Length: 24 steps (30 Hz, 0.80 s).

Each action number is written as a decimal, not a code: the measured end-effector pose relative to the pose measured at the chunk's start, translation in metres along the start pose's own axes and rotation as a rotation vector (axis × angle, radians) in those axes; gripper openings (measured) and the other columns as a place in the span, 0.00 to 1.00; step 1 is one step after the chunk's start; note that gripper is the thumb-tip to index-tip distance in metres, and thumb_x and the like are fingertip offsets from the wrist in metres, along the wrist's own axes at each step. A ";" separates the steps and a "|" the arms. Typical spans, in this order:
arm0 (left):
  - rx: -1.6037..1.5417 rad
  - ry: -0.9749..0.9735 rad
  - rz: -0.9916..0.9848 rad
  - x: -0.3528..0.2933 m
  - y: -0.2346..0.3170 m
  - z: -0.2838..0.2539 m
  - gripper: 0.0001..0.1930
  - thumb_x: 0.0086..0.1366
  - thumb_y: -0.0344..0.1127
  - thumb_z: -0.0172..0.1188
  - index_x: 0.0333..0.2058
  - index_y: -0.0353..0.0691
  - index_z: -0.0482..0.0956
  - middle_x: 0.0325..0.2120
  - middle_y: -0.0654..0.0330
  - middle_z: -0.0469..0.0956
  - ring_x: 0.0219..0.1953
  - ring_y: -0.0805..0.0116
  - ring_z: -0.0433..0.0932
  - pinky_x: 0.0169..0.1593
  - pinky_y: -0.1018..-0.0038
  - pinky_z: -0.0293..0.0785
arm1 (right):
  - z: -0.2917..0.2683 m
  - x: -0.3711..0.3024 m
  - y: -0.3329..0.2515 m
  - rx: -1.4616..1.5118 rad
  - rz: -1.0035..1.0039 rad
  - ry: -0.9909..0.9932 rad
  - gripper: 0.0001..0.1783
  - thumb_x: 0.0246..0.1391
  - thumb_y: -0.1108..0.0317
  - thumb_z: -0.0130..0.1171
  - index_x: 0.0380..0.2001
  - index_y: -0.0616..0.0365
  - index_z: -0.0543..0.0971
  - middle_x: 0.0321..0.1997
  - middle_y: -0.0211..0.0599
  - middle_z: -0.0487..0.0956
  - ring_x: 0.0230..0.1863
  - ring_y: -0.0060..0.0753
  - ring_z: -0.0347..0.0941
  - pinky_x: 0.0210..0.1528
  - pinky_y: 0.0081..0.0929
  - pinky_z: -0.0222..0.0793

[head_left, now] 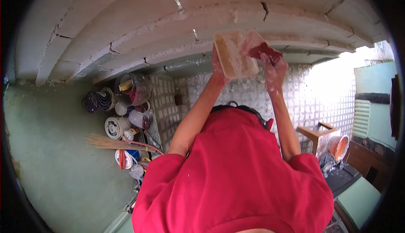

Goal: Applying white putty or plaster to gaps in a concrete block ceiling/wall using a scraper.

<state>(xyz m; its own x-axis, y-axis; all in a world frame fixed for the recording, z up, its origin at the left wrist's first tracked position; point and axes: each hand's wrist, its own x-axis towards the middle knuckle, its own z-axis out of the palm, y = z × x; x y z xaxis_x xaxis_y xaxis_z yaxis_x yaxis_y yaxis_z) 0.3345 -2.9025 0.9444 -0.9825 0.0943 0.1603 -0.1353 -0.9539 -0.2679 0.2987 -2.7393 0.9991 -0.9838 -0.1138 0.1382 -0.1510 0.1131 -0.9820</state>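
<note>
Head view: my left grip (pixel 218 68) is wrapped round the left side of a shallow tray (pixel 242 76), its fingers mostly hidden behind it; my right grip (pixel 274 69) pinches a dark red scraper (pixel 265 52) that reaches left across the tray's upper right corner. Pale paste (pixel 243 62) streaks the tray between my grips, and cracked slabs (pixel 236 17) run beyond them. Held from one side only, the tray could twist from my left grip if the scraper presses hard at that far corner. Whitish smears on my right fingers could make the scraper slip, and a steeper tilt could spill paste.
</note>
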 end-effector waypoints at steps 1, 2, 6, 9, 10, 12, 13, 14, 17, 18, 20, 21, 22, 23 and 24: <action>0.091 -0.008 0.019 0.003 0.004 -0.005 0.40 0.64 0.68 0.45 0.66 0.45 0.59 0.66 0.53 0.58 0.66 0.53 0.60 0.60 0.52 0.67 | -0.001 0.005 0.003 -0.023 -0.002 -0.013 0.12 0.56 0.70 0.64 0.41 0.65 0.80 0.38 0.31 0.82 0.37 0.20 0.73 0.42 0.22 0.70; 0.182 -0.015 0.039 0.006 0.008 -0.011 0.40 0.64 0.67 0.45 0.66 0.45 0.59 0.66 0.52 0.58 0.66 0.53 0.60 0.59 0.51 0.68 | 0.000 0.010 0.006 -0.046 -0.004 -0.026 0.11 0.56 0.71 0.63 0.42 0.64 0.80 0.39 0.31 0.82 0.38 0.21 0.74 0.42 0.22 0.71; 0.384 0.121 0.041 0.027 0.001 -0.010 0.36 0.67 0.64 0.44 0.65 0.48 0.59 0.64 0.58 0.63 0.63 0.58 0.65 0.60 0.54 0.67 | 0.000 0.033 0.024 0.615 0.240 -0.101 0.13 0.59 0.74 0.59 0.47 0.62 0.78 0.44 0.32 0.81 0.40 0.25 0.77 0.45 0.27 0.75; 0.317 0.132 0.068 0.026 0.005 -0.032 0.38 0.66 0.66 0.45 0.65 0.46 0.60 0.64 0.52 0.61 0.61 0.52 0.67 0.58 0.50 0.69 | -0.009 0.040 0.034 0.827 0.363 -0.163 0.13 0.59 0.74 0.58 0.48 0.60 0.77 0.46 0.33 0.80 0.41 0.27 0.78 0.46 0.28 0.75; 0.322 0.096 0.067 0.028 0.011 -0.041 0.36 0.66 0.65 0.44 0.65 0.48 0.60 0.62 0.55 0.65 0.59 0.54 0.69 0.59 0.50 0.68 | -0.007 0.045 0.036 0.831 0.357 -0.166 0.13 0.59 0.74 0.58 0.48 0.60 0.77 0.46 0.33 0.80 0.41 0.27 0.78 0.46 0.28 0.75; 0.334 0.052 0.067 0.033 0.020 -0.058 0.34 0.66 0.63 0.44 0.64 0.50 0.61 0.60 0.58 0.68 0.58 0.55 0.71 0.59 0.50 0.68 | -0.001 0.059 0.037 0.939 0.275 -0.178 0.15 0.61 0.73 0.57 0.51 0.60 0.75 0.46 0.32 0.80 0.45 0.29 0.78 0.49 0.28 0.74; 0.324 0.126 0.127 0.036 0.020 -0.065 0.34 0.66 0.64 0.45 0.64 0.49 0.62 0.60 0.58 0.68 0.58 0.55 0.70 0.59 0.50 0.68 | -0.001 0.065 0.043 0.939 0.268 -0.176 0.15 0.61 0.73 0.57 0.51 0.60 0.75 0.46 0.32 0.80 0.45 0.29 0.78 0.49 0.28 0.74; 0.314 0.198 0.189 0.038 0.020 -0.071 0.34 0.66 0.65 0.45 0.63 0.49 0.63 0.59 0.59 0.69 0.59 0.55 0.70 0.59 0.50 0.69 | 0.001 0.072 0.050 0.934 0.193 -0.137 0.14 0.60 0.73 0.57 0.49 0.61 0.76 0.46 0.33 0.80 0.44 0.28 0.78 0.48 0.27 0.74; 0.318 0.219 0.171 0.046 0.021 -0.088 0.33 0.67 0.64 0.45 0.62 0.51 0.65 0.57 0.61 0.71 0.57 0.56 0.71 0.59 0.50 0.69 | 0.008 0.093 0.074 0.822 0.009 -0.016 0.12 0.60 0.74 0.58 0.47 0.63 0.78 0.46 0.34 0.81 0.44 0.26 0.77 0.49 0.27 0.74; 0.321 0.214 0.167 0.048 0.022 -0.093 0.33 0.67 0.64 0.45 0.62 0.51 0.65 0.57 0.61 0.71 0.57 0.56 0.71 0.59 0.50 0.69 | 0.010 0.099 0.083 0.714 -0.091 0.063 0.12 0.60 0.75 0.57 0.47 0.65 0.78 0.45 0.34 0.81 0.45 0.26 0.77 0.50 0.26 0.73; 0.305 0.248 0.188 0.049 0.024 -0.107 0.32 0.67 0.64 0.45 0.62 0.52 0.65 0.57 0.61 0.71 0.57 0.55 0.72 0.60 0.50 0.68 | 0.018 0.102 0.090 0.494 -0.201 0.146 0.12 0.59 0.75 0.58 0.45 0.66 0.79 0.45 0.37 0.82 0.45 0.26 0.77 0.50 0.26 0.72; 0.308 0.251 0.186 0.050 0.026 -0.115 0.32 0.67 0.64 0.45 0.62 0.52 0.65 0.57 0.61 0.71 0.57 0.55 0.72 0.60 0.50 0.68 | 0.020 0.107 0.096 0.270 -0.303 0.224 0.11 0.58 0.76 0.58 0.44 0.68 0.80 0.45 0.41 0.82 0.45 0.26 0.77 0.51 0.27 0.72; 0.339 0.275 0.219 0.056 0.030 -0.121 0.32 0.67 0.64 0.45 0.62 0.52 0.65 0.57 0.61 0.71 0.57 0.55 0.72 0.60 0.50 0.69 | 0.022 0.120 0.123 0.096 -0.365 0.281 0.11 0.57 0.77 0.59 0.42 0.70 0.81 0.47 0.47 0.82 0.47 0.33 0.79 0.54 0.32 0.72; 0.371 0.297 0.260 0.064 0.038 -0.133 0.31 0.67 0.63 0.45 0.62 0.52 0.65 0.57 0.61 0.71 0.57 0.56 0.71 0.60 0.50 0.69 | 0.029 0.135 0.131 0.105 -0.373 0.288 0.11 0.57 0.77 0.59 0.42 0.70 0.81 0.47 0.47 0.82 0.47 0.33 0.79 0.54 0.32 0.72; 0.381 0.290 0.255 0.069 0.047 -0.145 0.31 0.67 0.63 0.45 0.62 0.52 0.65 0.57 0.61 0.71 0.57 0.56 0.71 0.60 0.50 0.69 | 0.036 0.150 0.138 0.026 -0.671 0.262 0.10 0.57 0.76 0.59 0.41 0.68 0.82 0.47 0.49 0.81 0.49 0.37 0.79 0.54 0.35 0.72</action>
<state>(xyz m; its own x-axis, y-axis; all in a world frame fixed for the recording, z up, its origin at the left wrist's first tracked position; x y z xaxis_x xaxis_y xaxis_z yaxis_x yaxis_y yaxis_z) 0.2417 -2.8992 0.8056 -0.9803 -0.1308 -0.1479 0.1154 -0.9874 0.1082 0.1337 -2.7758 0.8793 -0.6712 0.0904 0.7357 -0.7316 0.0783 -0.6772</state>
